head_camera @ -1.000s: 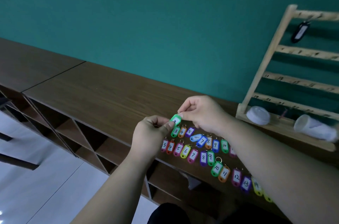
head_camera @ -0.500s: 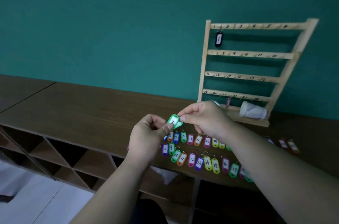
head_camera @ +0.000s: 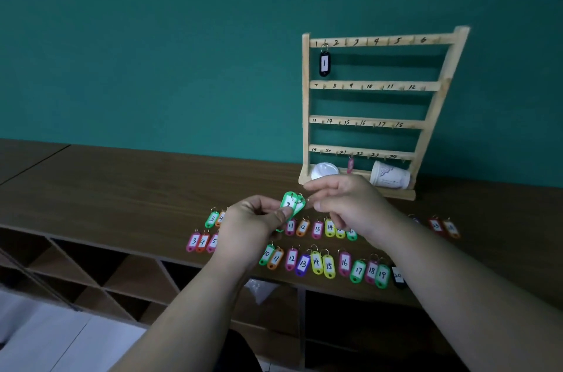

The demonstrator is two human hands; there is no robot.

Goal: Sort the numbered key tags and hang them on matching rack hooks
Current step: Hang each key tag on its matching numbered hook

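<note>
The left hand (head_camera: 253,222) hovers above the worktop's (head_camera: 122,182) front edge, thumb clamped on the lower end of two green tags (head_camera: 288,203), the front one marked 2. They tilt up and to the right, rings uppermost. The right hand (head_camera: 350,204) meets them there, fingertips pinched together at the rings, so it looks the nearer hand for hanging. The rack (head_camera: 306,103) stands at the back edge, beyond and above the right hand. Its hook 2 (head_camera: 345,42) is bare on the top rail, just right of the hanging black tag (head_camera: 324,63).
</note>
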